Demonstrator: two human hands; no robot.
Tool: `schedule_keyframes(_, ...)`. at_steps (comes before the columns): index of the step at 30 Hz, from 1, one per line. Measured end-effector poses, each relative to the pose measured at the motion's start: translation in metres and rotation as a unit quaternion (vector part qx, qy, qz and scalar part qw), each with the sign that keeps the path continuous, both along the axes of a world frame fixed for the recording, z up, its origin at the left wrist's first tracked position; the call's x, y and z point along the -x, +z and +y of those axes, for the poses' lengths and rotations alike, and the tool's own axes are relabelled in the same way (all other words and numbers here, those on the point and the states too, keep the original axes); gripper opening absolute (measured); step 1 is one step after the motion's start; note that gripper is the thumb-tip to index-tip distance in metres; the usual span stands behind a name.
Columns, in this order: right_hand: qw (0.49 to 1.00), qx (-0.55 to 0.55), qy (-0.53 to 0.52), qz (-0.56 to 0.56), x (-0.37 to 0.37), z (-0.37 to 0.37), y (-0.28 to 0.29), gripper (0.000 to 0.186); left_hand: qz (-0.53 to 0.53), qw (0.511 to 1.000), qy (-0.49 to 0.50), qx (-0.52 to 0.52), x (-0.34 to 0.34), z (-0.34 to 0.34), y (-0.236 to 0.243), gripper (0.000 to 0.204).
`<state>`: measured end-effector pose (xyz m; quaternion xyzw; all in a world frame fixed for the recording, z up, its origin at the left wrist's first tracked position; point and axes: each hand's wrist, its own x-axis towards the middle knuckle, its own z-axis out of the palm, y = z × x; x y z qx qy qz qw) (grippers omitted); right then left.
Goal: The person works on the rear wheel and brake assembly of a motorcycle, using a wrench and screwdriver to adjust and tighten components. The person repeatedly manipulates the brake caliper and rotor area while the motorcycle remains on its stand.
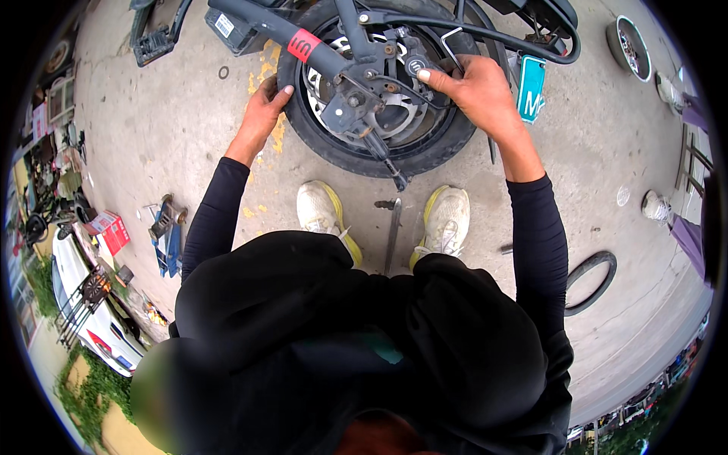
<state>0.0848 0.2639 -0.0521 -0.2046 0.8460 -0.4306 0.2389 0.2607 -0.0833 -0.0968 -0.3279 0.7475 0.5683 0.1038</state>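
A wheel with a black tire (318, 140) lies on its side in front of me, with a brake disc (406, 125) and a black fork leg (303, 44) bearing a red band across it. My left hand (264, 117) is closed at the tire's left edge, thumb on top, the other fingers partly hidden. My right hand (483, 89) is over the right side of the wheel, fingers curled round a bent metal hex key (451, 47). Its thumb reaches the black brake caliper (415, 64).
A teal plate (531, 87) sits right of the wheel; a metal bowl (629, 49) is farther right. A loose tire (591, 282) and a long flat metal bar (393, 235) lie on the concrete. A blue metal stand (165, 239) is at left. Another person's shoe (656, 206) shows at right.
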Motion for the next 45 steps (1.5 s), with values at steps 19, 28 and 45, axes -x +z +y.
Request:
schedule_keyframes(19,0.998,0.002,-0.002,-0.069,0.003,-0.001,0.003,0.053,0.231,0.750,-0.408,0.467,0.101,0.089,0.149,0.028)
schedule_keyframes(28,0.992,-0.001,0.016,-0.129,0.007,0.002,0.015,0.035,0.154,0.702,-0.547,0.429,0.177,0.114,0.132,0.034)
schedule_keyframes(45,0.992,0.049,0.007,-0.119,0.003,0.003,0.008,0.036,-0.006,0.690,-0.641,0.336,0.216,0.111,0.139,0.035)
